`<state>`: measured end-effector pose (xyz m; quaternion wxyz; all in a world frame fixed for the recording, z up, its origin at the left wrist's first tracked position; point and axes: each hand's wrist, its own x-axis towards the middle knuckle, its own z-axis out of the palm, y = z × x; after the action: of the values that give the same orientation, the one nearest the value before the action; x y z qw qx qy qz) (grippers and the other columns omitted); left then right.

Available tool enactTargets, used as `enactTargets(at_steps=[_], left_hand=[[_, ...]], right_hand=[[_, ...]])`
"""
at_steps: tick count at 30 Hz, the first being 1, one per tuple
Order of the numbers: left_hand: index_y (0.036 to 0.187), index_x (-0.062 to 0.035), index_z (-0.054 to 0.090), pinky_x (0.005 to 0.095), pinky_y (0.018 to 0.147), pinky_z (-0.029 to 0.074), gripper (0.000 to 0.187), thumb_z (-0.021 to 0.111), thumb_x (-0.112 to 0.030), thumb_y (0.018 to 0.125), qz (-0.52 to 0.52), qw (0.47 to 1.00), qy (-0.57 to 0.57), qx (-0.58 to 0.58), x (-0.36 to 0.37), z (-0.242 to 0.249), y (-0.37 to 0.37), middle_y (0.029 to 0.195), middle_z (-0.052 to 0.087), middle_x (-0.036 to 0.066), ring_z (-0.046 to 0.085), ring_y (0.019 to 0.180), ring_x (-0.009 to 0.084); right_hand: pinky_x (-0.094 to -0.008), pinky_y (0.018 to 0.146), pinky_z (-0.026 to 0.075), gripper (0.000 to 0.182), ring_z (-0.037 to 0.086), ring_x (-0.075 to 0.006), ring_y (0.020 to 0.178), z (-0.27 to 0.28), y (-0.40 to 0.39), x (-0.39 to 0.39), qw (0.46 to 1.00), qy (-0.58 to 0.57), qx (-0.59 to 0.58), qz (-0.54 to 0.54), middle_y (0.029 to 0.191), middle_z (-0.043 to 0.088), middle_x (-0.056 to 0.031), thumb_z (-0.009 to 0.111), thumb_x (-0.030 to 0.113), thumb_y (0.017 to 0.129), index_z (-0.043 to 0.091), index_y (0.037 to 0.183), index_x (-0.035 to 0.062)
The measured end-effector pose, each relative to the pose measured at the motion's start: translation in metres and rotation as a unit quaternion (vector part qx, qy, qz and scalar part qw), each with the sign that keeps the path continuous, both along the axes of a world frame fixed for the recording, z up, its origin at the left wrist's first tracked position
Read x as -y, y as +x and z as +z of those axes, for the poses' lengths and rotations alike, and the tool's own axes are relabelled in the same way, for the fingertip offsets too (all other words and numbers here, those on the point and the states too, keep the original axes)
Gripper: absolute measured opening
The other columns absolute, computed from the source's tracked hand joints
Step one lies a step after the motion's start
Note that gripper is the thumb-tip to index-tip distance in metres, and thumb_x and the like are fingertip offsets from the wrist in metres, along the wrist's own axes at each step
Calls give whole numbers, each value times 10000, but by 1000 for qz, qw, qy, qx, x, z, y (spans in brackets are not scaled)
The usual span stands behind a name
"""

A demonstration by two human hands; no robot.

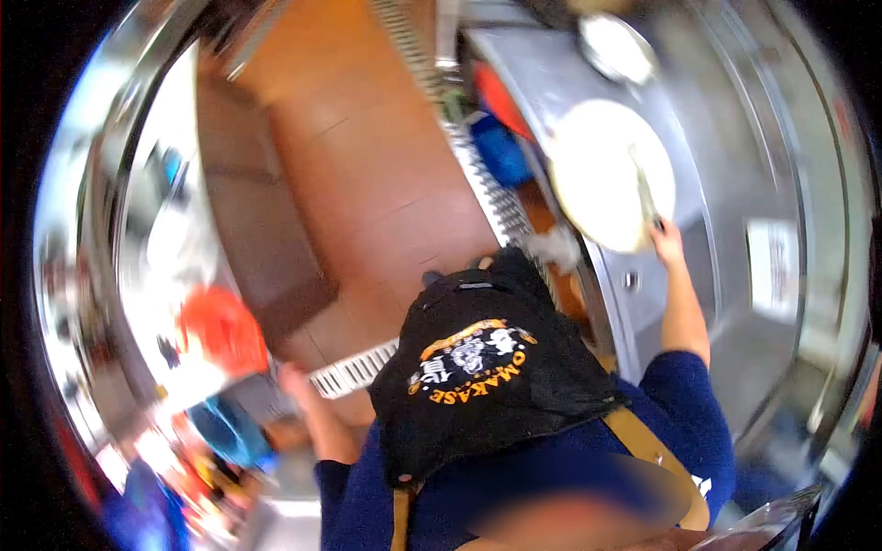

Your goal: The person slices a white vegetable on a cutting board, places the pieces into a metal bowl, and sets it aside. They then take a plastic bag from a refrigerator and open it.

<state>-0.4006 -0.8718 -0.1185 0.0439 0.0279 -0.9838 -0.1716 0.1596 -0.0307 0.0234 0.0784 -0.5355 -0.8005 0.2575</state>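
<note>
On the metal counter at the right lies a round, cream-coloured board (597,188). My right hand (669,242) is closed round the dark handle of a knife (643,184), whose blade lies over the board. At the lower left, my left hand (296,381) hangs beside the edge of a white surface, near a red-orange container (220,331). Motion smears its fingers, and nothing can be made out in it. A black apron (473,367) with printed lettering covers my front.
A metal bowl (617,48) stands on the counter (703,266) beyond the board. Blue (501,149) and red (501,99) containers sit below the counter's edge. A drain grate (478,174) crosses the brown tiled floor (367,138). A blue basket (230,432) is at the lower left.
</note>
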Motion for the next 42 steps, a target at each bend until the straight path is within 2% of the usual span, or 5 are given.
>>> enactTargets(at_steps=[3, 11, 24, 34, 42], left_hand=[[1175, 22, 660, 341, 995, 475, 276, 645, -148, 958, -146, 900, 348, 216, -323, 29, 42, 1154, 684, 118, 630, 1091, 223], [1396, -98, 523, 533, 1119, 344, 725, 789, -416, 802, -749, 621, 228, 29, -789, 122, 184, 1425, 469, 285, 419, 1329, 470], [1207, -137, 683, 586, 1100, 321, 475, 758, -357, 792, -822, 491, 267, 111, -883, 90, 255, 1392, 499, 234, 481, 1255, 442], [1144, -90, 692, 471, 1066, 424, 434, 786, -240, 748, -768, 437, 439, 163, -996, 187, 227, 1359, 525, 236, 496, 1274, 420], [1149, -108, 719, 493, 1082, 398, 383, 716, -313, 826, -766, 554, 321, 65, -1199, 106, 137, 1297, 580, 251, 516, 1248, 413]], right_hand=[[-276, 593, 455, 382, 553, -109, 641, 40, 2, 48, 967, -161, -109, -166, 788, 638, -37, 667, 155, 913, 633, 1274, 36], [-297, 517, 495, 176, 567, -142, 609, -28, 12, 169, 677, -321, -486, -450, 783, 596, -34, 583, 268, 1013, 545, 1063, 104], [-254, 494, 440, 250, 519, -104, 553, -1, -197, 121, 694, -298, -500, -425, 717, 555, -12, 534, 161, 1036, 556, 1248, 29], [-238, 487, 407, 110, 517, -90, 523, 101, -259, 18, 769, -177, -414, -453, 649, 558, 1, 551, 119, 1011, 549, 928, 46], [-260, 448, 389, 168, 503, -87, 511, 106, -308, -113, 768, -227, -425, -423, 641, 536, 4, 613, 197, 988, 603, 1009, 30]])
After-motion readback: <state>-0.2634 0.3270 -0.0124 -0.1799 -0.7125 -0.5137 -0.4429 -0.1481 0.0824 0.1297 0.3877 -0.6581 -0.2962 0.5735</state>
